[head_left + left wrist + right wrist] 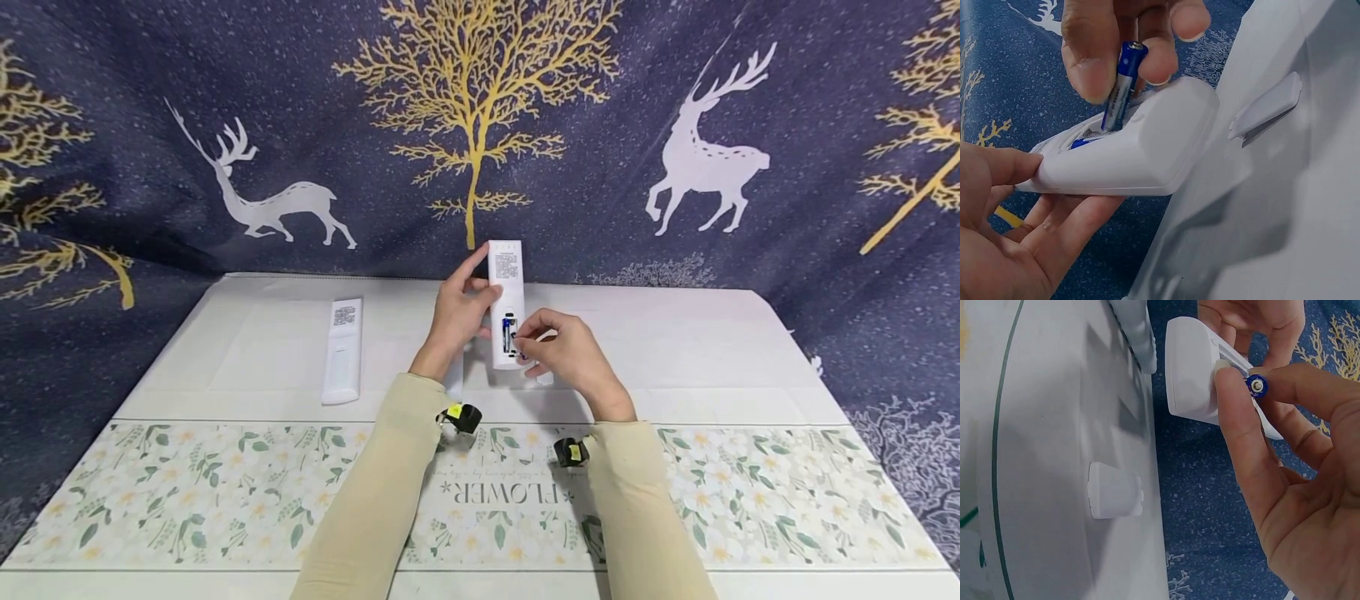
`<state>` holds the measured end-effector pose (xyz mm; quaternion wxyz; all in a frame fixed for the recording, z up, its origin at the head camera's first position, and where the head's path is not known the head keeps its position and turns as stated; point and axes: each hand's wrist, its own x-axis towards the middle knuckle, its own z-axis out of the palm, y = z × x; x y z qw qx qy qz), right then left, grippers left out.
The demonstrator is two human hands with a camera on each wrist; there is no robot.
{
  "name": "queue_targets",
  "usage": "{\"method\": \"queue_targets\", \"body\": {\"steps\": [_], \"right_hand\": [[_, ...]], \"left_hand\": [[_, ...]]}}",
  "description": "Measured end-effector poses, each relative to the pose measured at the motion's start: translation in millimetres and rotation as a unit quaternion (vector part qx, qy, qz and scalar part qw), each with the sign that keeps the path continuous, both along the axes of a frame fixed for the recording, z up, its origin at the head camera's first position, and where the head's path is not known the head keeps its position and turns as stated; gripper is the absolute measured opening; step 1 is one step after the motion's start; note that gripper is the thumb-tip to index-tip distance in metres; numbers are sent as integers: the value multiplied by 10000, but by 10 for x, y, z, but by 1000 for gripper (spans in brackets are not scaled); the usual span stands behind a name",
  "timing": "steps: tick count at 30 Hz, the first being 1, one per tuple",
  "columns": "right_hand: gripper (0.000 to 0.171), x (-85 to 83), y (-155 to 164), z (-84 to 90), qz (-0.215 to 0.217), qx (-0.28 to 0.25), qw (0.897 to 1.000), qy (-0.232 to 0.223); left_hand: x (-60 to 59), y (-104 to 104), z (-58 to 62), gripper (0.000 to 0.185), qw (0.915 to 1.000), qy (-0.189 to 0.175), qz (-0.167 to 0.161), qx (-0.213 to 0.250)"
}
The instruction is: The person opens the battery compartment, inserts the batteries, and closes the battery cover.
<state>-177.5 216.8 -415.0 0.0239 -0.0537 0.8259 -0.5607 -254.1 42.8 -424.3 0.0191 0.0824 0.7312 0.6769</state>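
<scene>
cover (1266,107) is off on the table, one cell seated, right hand (570,354) pinches the battery (1119,87) half-tilted into the bay (not seated), left hand (457,317) grips the remote (506,292).

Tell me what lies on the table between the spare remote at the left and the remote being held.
Nothing: in the head view, the white tabletop is bare between the spare remote and the left hand holding the remote.

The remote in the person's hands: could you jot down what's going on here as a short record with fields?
Left hand: holds the white remote back side up, compartment open
Right hand: pinches a blue battery, one end in the compartment
Battery cover: lying off on the table
Second remote: flat on the table, to the left, untouched
</scene>
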Motion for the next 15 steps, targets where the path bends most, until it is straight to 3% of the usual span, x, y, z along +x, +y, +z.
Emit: {"method": "queue_targets", "body": {"steps": [8,15], "right_hand": [[9,-2,-56,-3,-15,323,9994,-153],[21,18,19,38,342,559,9975,-251]], "left_hand": [[-5,-11,0,67,9999,-92,15,53],[-2,-33,-7,67,9999,-89,54,39]]}}
